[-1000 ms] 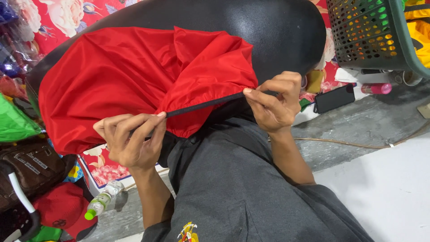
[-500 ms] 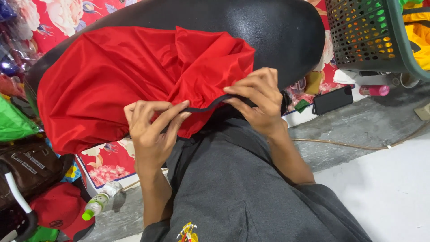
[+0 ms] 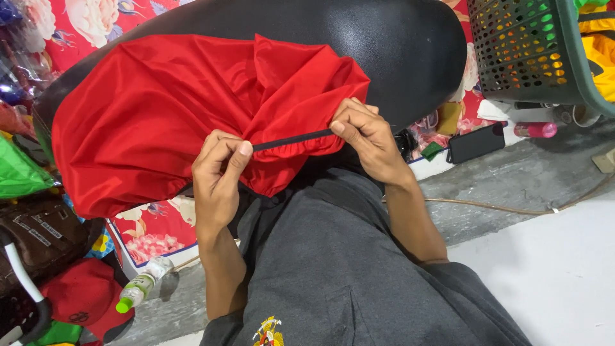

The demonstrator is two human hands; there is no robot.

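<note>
Cluttered floor all round, green basket [image 3: 532,51] at one o'clock. Your left hand [image 3: 218,173] and right hand [image 3: 365,138] pinch the black elastic band [image 3: 291,139] of the red cover [image 3: 173,109] dead centre; keep it taut, pull evenly over the black seat [image 3: 397,45].

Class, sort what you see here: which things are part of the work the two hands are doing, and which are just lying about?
In hand:
red fabric cover
its black elastic hem, pinched by left hand and right hand
black seat beneath the cover

Lying about:
green basket
green-capped bottle
black phone
pink bottle
red cap
</note>
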